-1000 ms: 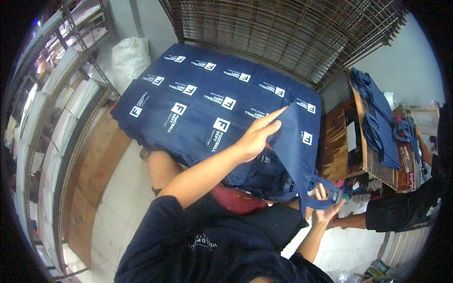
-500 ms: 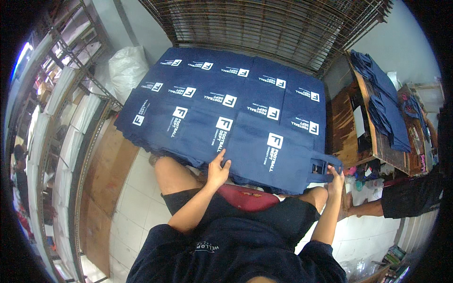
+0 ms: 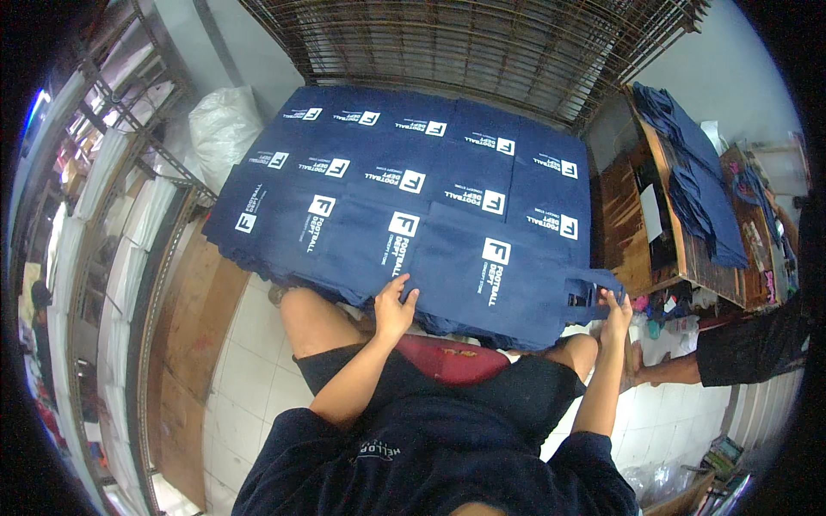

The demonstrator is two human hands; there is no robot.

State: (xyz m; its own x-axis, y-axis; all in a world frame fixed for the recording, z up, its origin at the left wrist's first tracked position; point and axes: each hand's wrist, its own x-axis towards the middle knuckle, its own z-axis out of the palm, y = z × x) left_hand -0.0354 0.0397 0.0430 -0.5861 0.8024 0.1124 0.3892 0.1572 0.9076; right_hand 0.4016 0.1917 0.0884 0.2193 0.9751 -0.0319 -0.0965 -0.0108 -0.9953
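A navy tote bag point(image 3: 516, 297) with a white print lies sideways at the near right of a wide spread of similar bags point(image 3: 361, 228). Pinched in my right hand point(image 3: 615, 314) are this bag's handles, at its right end. My left hand point(image 3: 396, 311) rests on the lower left edge of the same bag, with thumb and forefinger apart and nothing visible between them. The other bags overlap in rows, their white prints facing up. What bears them is hidden beneath the cloth.
A metal wire rack point(image 3: 482, 52) stands behind the bags. On the right, a wooden bench point(image 3: 619, 215) carries more folded navy bags point(image 3: 701, 181). Shelving point(image 3: 112, 284) and a white plastic sack point(image 3: 224, 129) are at left. Another person's leg point(image 3: 675, 370) reaches in at right.
My right hand has drawn the handles slightly, and the gap between them looks narrower. My left hand stays at the bag's edge. The whole view has shifted a little.
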